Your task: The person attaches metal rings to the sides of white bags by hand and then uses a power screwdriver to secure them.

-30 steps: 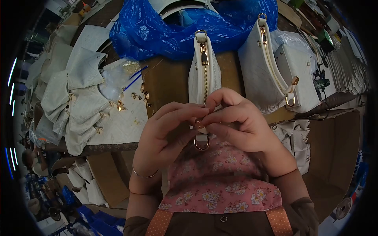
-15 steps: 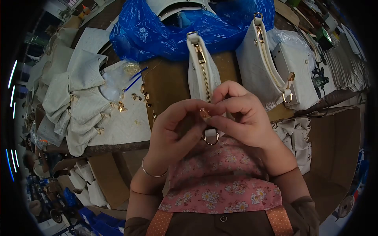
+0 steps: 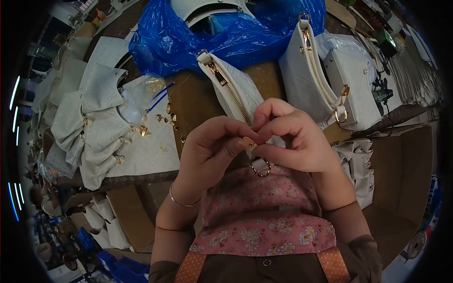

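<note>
Near: ring [image 3: 269,170] on bag's [image 3: 243,87] near end, just by apron [image 3: 264,188]. Bag sits mid-worktop [image 3: 141,178], zip up, far end angled left. Step in hand, likely: fine two-handed work on gold fitting [image 3: 248,143] near that end; attached or loose, can't tell. Left hand [image 3: 207,148] and right hand [image 3: 299,141] both pinch fitting, thumb against finger. Next move probably calls for steady, aligned pinches. Wrists bent inward, fingertips meeting, forearms angled up from near side. Far: blue plastic [image 3: 165,47].
</note>
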Tool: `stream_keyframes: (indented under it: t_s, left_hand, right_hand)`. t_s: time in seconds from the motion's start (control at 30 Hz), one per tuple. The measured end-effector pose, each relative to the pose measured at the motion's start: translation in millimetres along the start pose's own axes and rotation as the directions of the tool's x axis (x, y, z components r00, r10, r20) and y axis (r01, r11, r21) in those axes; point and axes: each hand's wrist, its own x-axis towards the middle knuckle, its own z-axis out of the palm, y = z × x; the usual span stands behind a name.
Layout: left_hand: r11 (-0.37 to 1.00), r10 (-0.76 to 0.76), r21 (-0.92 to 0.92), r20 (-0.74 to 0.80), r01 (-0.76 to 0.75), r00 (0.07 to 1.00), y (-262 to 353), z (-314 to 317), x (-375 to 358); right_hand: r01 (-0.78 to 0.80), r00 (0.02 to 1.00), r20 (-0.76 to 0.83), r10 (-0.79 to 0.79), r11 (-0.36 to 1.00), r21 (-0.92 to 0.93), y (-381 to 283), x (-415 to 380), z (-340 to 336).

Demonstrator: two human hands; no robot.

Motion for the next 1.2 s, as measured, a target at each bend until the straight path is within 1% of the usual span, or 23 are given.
stream_keyframes:
  t_s: [0.13,0.2,0.3,0.33,0.43,0.5,0.53,0.6,0.63,0.7,0.73,0.77,0.8,0.83,0.9,0.93,0.97,1.03,1.07,1.1,1.13,1.17,1.2]
  left_hand:
    - [0.999,-0.014,-0.044,-0.020,0.013,1.000,-7.9,0.5,0.3]
    - [0.997,-0.019,-0.077,-0.065,0.014,0.998,-14.0,2.4,-1.8]
    - [0.998,-0.002,-0.067,-0.115,-0.006,0.993,-16.2,10.5,-1.4]
    - [0.998,-0.002,-0.067,-0.112,-0.005,0.994,-15.8,8.9,-1.4]
    - [0.997,-0.039,-0.074,-0.039,0.036,0.999,-20.6,5.2,-1.6]
    - [0.970,0.175,0.178,-0.033,-0.167,0.984,-30.7,5.4,-3.9]
    - [0.969,0.179,0.177,-0.029,-0.171,0.983,-35.9,6.7,-7.5]
    - [0.899,0.217,0.409,-0.103,-0.158,0.971,-49.3,10.0,-13.8]
    - [0.899,0.224,0.406,-0.101,-0.165,0.969,-59.7,9.8,-11.8]
    - [0.792,0.137,0.596,0.034,-0.131,0.990,-85.4,12.5,-11.0]
    - [0.794,0.142,0.594,0.023,-0.127,0.990,-99.1,14.8,-7.9]
    - [0.810,0.117,0.569,0.079,-0.141,0.990,-112.5,17.0,0.8]
    - [0.825,0.097,0.544,0.135,-0.155,0.986,-119.6,20.3,11.6]
    - [0.794,0.080,0.570,0.247,-0.212,0.966,-121.0,24.5,23.9]
    - [0.651,0.083,0.720,0.249,-0.241,0.965,-123.2,39.8,38.3]
    - [0.677,0.032,0.720,0.175,-0.150,0.984,-117.1,50.0,46.4]
    - [0.679,0.026,0.722,0.159,-0.134,0.987,-119.3,57.9,56.0]
    - [0.669,0.027,0.733,0.140,-0.122,0.990,-132.4,68.0,75.8]
    - [0.660,0.035,0.744,0.114,-0.109,0.993,-138.7,70.7,81.7]
    - [0.639,0.055,0.756,0.136,-0.139,0.989,-143.7,73.3,85.2]
    - [0.619,0.072,0.767,0.161,-0.171,0.984,-143.0,73.0,84.7]
    - [0.614,0.109,0.768,0.144,-0.180,0.984,-141.8,72.4,80.6]
    - [0.604,0.114,0.778,0.130,-0.173,0.985,-141.6,63.3,80.0]
  right_hand:
    - [0.013,0.998,-0.055,-0.012,1.000,0.003,4.7,-3.1,4.6]
    - [0.025,0.994,-0.104,-0.024,1.000,0.017,7.5,-4.5,5.6]
    - [0.058,0.990,-0.128,-0.053,0.998,0.038,10.4,-5.0,4.8]
    - [0.059,0.990,-0.130,-0.054,0.998,0.038,10.7,-4.5,4.3]
    - [0.053,0.987,-0.153,-0.051,0.999,0.009,11.6,-3.4,1.7]
    - [0.096,0.982,-0.159,-0.099,0.995,-0.027,17.0,-5.0,0.4]
    - [0.098,0.982,-0.160,-0.102,0.995,-0.032,17.7,-7.3,-0.4]
    - [0.116,0.970,-0.212,-0.122,0.992,-0.041,17.6,-15.2,-1.3]
    - [0.118,0.969,-0.212,-0.126,0.992,-0.048,19.2,-19.7,-3.3]
    - [0.039,0.957,-0.290,-0.014,0.996,0.080,22.2,-30.3,-6.0]
    - [0.034,0.960,-0.279,-0.011,0.996,0.078,19.9,-33.5,-4.4]
    - [0.043,0.945,-0.322,-0.048,0.999,-0.024,16.0,-35.9,-2.7]
    - [0.051,0.929,-0.358,-0.094,0.991,-0.126,12.2,-37.3,-0.6]
    - [0.053,0.909,-0.396,-0.130,0.979,-0.198,8.2,-39.8,-1.9]
    - [0.084,0.856,-0.465,-0.228,0.947,-0.309,4.6,-46.8,-8.4]
    - [0.103,0.780,-0.563,-0.275,0.943,-0.318,3.0,-48.2,-5.6]
    - [0.118,0.691,-0.653,-0.312,0.939,-0.324,0.7,-50.7,-1.9]
    - [0.146,0.543,-0.667,-0.510,0.840,-0.523,-1.6,-64.1,3.2]
    - [0.216,0.503,-0.532,-0.681,0.695,-0.686,1.5,-70.6,-1.3]
    - [0.236,0.511,-0.526,-0.679,0.700,-0.674,5.8,-75.8,-3.5]
    - [0.368,0.640,-0.369,-0.674,0.691,-0.622,10.5,-80.4,-5.1]
    - [0.487,0.725,-0.185,-0.663,0.684,-0.543,13.0,-79.9,-5.1]
    - [0.374,0.848,-0.158,-0.505,0.784,-0.496,13.3,-68.0,1.6]
